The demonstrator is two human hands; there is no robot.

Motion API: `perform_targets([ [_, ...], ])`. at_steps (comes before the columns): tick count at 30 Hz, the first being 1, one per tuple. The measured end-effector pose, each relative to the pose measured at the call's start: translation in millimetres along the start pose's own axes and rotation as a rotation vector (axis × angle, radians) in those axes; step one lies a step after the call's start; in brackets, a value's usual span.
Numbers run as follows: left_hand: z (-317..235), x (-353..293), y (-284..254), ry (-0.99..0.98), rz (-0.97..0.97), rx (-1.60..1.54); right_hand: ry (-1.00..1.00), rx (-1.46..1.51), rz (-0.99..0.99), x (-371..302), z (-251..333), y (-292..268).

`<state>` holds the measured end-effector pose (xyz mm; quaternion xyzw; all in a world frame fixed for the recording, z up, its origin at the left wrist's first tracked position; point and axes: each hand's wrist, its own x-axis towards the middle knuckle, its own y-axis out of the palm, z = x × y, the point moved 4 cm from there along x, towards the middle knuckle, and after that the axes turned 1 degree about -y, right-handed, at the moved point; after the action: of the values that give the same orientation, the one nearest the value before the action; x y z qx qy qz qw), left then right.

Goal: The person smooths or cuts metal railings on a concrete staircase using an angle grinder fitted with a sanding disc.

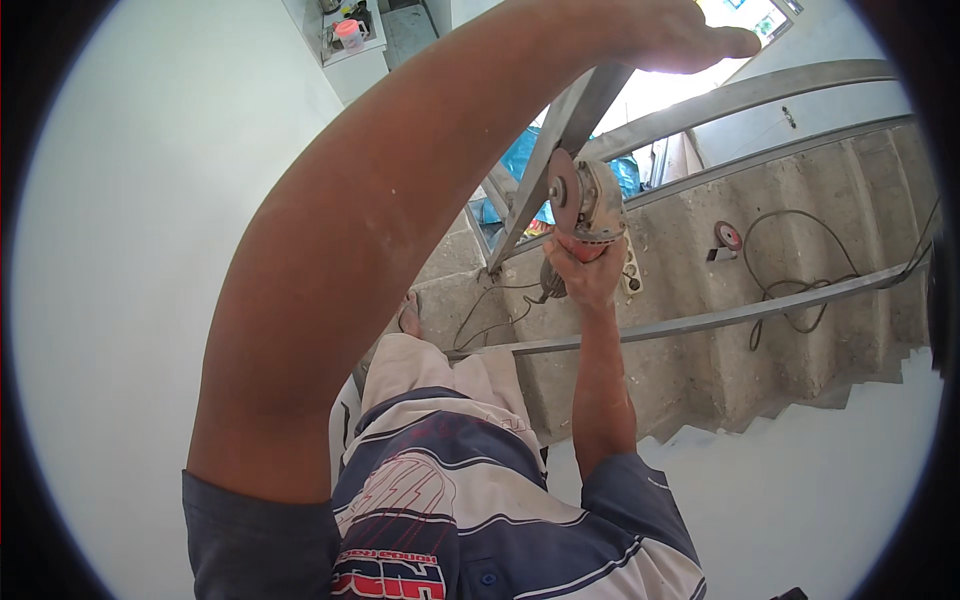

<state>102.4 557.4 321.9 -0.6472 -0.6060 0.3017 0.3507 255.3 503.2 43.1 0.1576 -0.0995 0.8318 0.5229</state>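
My right hand [588, 268] is wrapped around the body of an angle grinder [600, 200]. The grinder's reddish disc [566, 192] stands close beside a grey metal post [545, 180] of the stair railing; I cannot tell whether they touch. My left arm reaches far across the picture. At its end my left hand [690, 42] lies over the upper end of the post, one digit stretched out to the right. Its other fingers are partly cut off by the top edge.
Concrete stairs [690, 310] run to the right, crossed by a metal rail [700, 318] and an upper handrail [740, 97]. A spare disc [728, 236], a looped cable [800, 290] and a power strip [632, 275] lie on the steps. A white wall [130, 300] rises at left.
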Motion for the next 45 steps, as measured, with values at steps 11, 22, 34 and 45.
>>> perform_targets([
  [11,1.5,-14.4,-8.1,0.000,-0.008,0.014,0.007,-0.019,0.038,0.9,1.6,5.4],
  [22,-0.5,-19.3,-6.6,0.060,-0.011,0.014,-0.046,-0.045,0.025,5.3,2.2,5.5],
  [34,1.5,-22.7,-8.7,0.036,-0.041,0.028,-0.119,-0.020,-0.027,4.8,2.6,11.2],
  [45,34.3,16.8,-17.5,0.070,0.287,-0.105,-0.049,-0.035,0.035,4.9,-8.0,12.3],
])
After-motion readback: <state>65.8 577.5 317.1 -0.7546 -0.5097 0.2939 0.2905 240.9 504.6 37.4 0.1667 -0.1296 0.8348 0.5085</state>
